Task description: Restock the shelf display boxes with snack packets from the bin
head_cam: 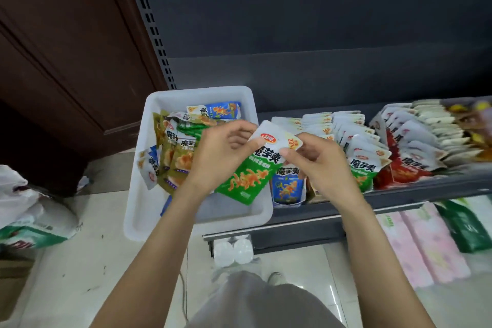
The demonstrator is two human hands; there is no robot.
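both hands hold one green packet (247,168) up over the gap between bin and shelf. left hand (215,157) pinches its white top edge from the left, thumb on the front near the red logo, fingers curled behind. right hand (323,162) pinches the top right corner, thumb on the front, fingers curled. the packet hangs tilted, its green lower end pointing down-left over the bin's right rim.

the bin (138,210), white plastic, sits left of the shelf, its right rim touching or just beside the shelf edge. inside it is a loose pile: olive packets (174,160) on the left, a blue packet (221,110) at the back, more green ones partly hidden behind the left hand. the near part of the bin floor is bare.

the shelf (319,217) is dark grey and holds rows of packets standing front to back: a blue row (288,186) nearest the bin, a green row (364,165) behind the right hand, a red row (410,165) further right, then more blurred rows at the far right. display box walls cannot be made out.

below the shelf lie pink packs (426,245) and a green pack (468,226). two white caps (234,249) stand on the floor under the shelf edge. a white bag (32,210) lies at far left on the tile floor (106,261). grey trousers (255,306) and a shoe (277,278) show at the bottom.
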